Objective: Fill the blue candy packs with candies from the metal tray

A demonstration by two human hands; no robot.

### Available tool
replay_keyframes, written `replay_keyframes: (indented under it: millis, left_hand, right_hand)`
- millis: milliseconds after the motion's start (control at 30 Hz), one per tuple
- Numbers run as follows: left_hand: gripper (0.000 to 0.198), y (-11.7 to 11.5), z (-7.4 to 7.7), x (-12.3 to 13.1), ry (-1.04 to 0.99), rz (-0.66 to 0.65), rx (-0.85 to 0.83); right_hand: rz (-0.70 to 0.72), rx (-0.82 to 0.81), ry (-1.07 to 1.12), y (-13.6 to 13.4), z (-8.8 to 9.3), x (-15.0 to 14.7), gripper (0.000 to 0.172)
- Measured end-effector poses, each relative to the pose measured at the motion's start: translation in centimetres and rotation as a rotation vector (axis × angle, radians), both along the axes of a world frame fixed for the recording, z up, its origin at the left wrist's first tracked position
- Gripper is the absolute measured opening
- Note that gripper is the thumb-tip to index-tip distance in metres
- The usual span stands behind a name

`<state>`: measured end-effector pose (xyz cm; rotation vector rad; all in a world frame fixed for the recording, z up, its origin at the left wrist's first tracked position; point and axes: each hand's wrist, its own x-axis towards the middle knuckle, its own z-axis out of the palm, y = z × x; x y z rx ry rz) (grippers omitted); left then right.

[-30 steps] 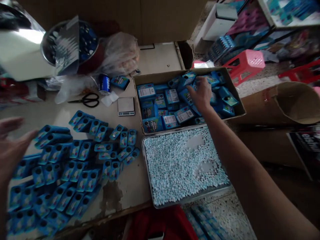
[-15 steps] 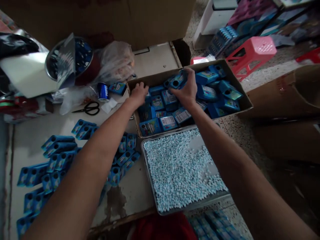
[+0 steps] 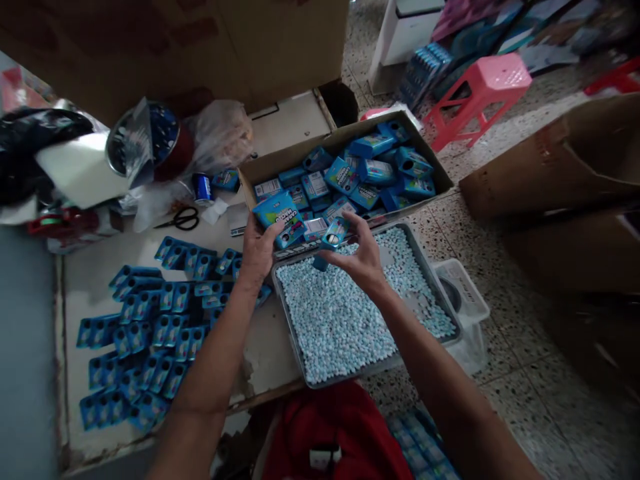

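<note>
My left hand is closed around the edge of a blue printed candy box, its broad face tilted up. My right hand grips another blue candy box between thumb and fingers, with its holed end turned towards me. Both hands are over the near side of a long carton full of loose blue candy boxes. Below them is a clear tray spread with small pale blue and white candies. The right hand hovers above its far part.
Rows of blue candy boxes cover the table's left side. Behind them are black-handled scissors, a blue can and a metal bowl. A white container adjoins the tray's right. A pink stool and brown cartons stand beyond.
Both hands have drawn back towards me from inside the carton. The left hand now has a candy box in its grasp, and the right has brought one over the tray. The view has shifted.
</note>
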<state>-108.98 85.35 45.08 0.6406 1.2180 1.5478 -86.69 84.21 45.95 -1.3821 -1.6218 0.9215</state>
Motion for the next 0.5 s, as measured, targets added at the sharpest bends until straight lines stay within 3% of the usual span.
replay_keyframes:
  millis: [100, 167, 333, 500]
  left_hand:
    - [0.040, -2.1, -0.3, 2.8, -0.288, 0.059, -0.149]
    - [0.036, -3.6, -0.5, 4.2, -0.388, 0.070, -0.241]
    - [0.036, -7.6, -1.3, 7.0, -0.488, 0.099, -0.424]
    - [0.018, -10.8, -2.0, 10.3, -0.616, 0.097, -0.636]
  right_hand:
    - [-0.046, -0.127, 0.072, -2.6, -0.5, 1.7, 0.090]
    - [-0.028, -0.102, 0.050, -4.4, -0.4, 2.7, 0.097]
    - [0.084, 0.038, -0.061, -8.3, 0.0, 4.8, 0.089]
    - [0.080, 0.033, -0.128, -11.1, -2.2, 6.0, 0.081]
